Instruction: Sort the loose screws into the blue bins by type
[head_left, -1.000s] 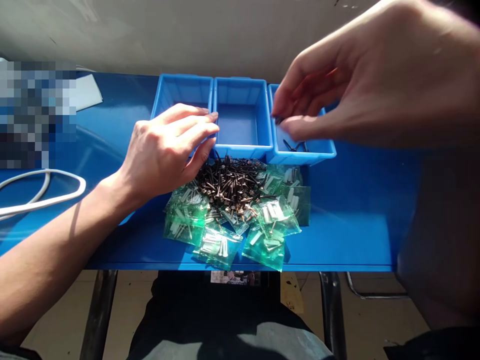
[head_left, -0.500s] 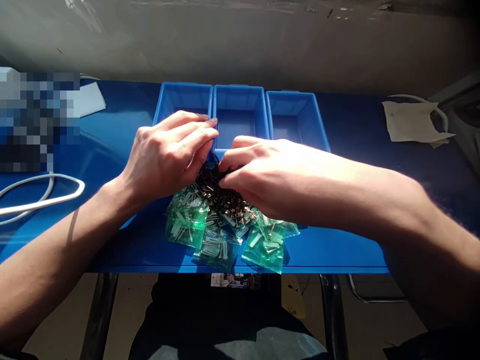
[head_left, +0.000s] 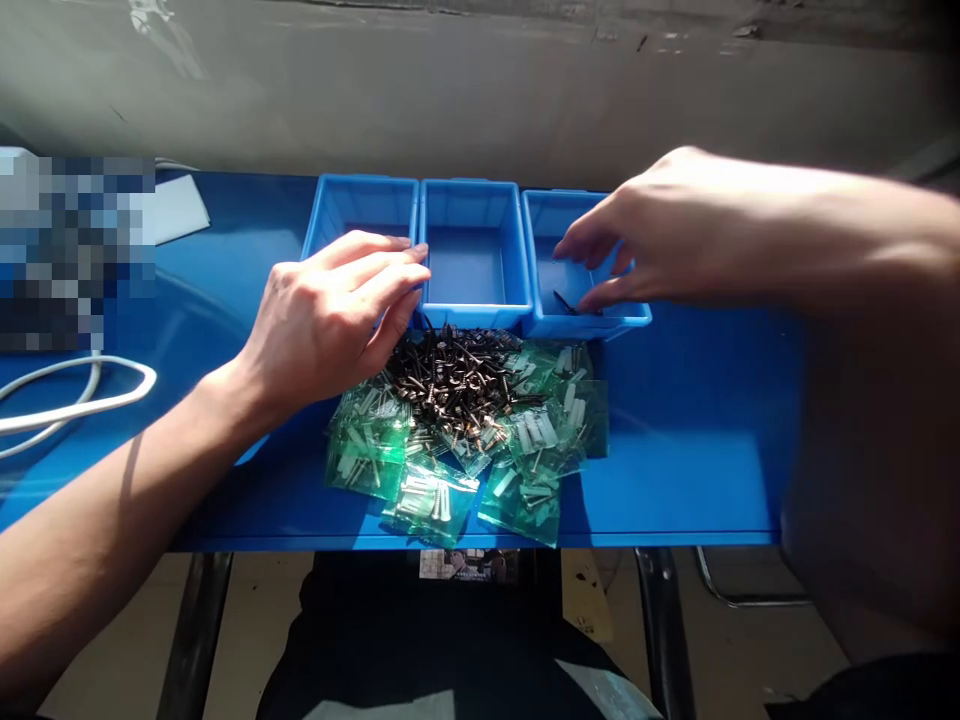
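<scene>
My right hand [head_left: 637, 235] is over the right blue bin [head_left: 534, 255], thumb and fingers apart. A dark screw [head_left: 564, 303] shows inside that bin, just off the thumb tip. My left hand [head_left: 337, 310] rests with fingers stretched out by the wall between the left blue bin [head_left: 309, 222] and the middle blue bin [head_left: 526, 262]; I see nothing in it. Below the bins lies a heap of dark screws [head_left: 457, 375]. Around it are several green plastic bags, among them a left bag [head_left: 367, 450], a front bag [head_left: 431, 500] and a right bag [head_left: 525, 505], with white plugs and screws inside.
A white cable [head_left: 82, 405] loops over the left of the blue table [head_left: 697, 480]. Near a blurred patch at far left lies a white card [head_left: 180, 208]. The grey wall [head_left: 420, 110] rises behind the bins. My lap is below the table's front edge.
My right hand has moved from the screw heap up and right to the right bin, its fingers parting, with a screw now visible there. My left hand has stayed almost still.
</scene>
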